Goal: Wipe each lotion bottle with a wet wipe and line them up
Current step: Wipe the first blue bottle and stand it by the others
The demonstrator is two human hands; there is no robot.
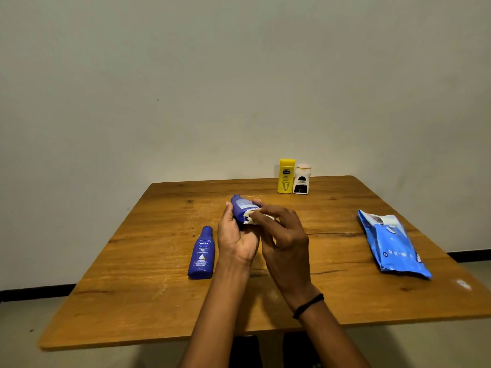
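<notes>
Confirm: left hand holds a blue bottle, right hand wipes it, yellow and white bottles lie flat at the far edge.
One error: in the head view the yellow bottle and white bottle stand upright there. The left hand holds the blue bottle while the right hand rubs it with a wipe.

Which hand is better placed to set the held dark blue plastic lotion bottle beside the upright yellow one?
Probably the left hand: it grips the dark blue plastic lotion bottle, while the right hand pinches the white wet wipe.

Table (159,288) bears blue bottle (201,252), yellow bottle (286,176) (white bottle (301,181) beside), wipes (393,245).
</notes>
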